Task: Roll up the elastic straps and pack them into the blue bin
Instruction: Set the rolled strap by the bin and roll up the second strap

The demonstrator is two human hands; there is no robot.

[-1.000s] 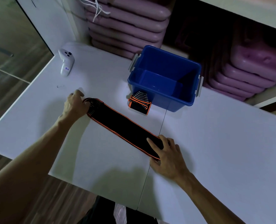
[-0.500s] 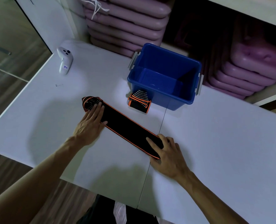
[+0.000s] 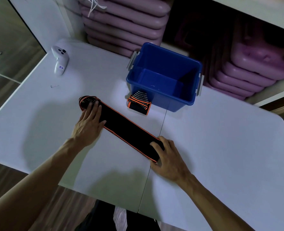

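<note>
A long black elastic strap [image 3: 126, 129] with orange edging lies flat and diagonal on the white table [image 3: 221, 147]. My left hand [image 3: 89, 122] rests flat on its far left end, fingers spread. My right hand [image 3: 169, 155] presses its near right end, fingers apart on the fabric. A second strap [image 3: 138, 103], folded into a small bundle, lies against the front of the blue bin [image 3: 196, 97]. The bin stands open beyond the straps, and its inside looks empty.
A white handheld controller [image 3: 60, 59] lies at the table's far left corner, with a small metal pin [image 3: 54, 86] near it. Stacks of purple moulded cases [image 3: 126, 22] sit on shelving behind the table. A seam [image 3: 154, 157] runs down the table's middle.
My left hand has moved from gripping the strap's far left tip to lying flat on top of that end. My right hand has stayed on the near end.
</note>
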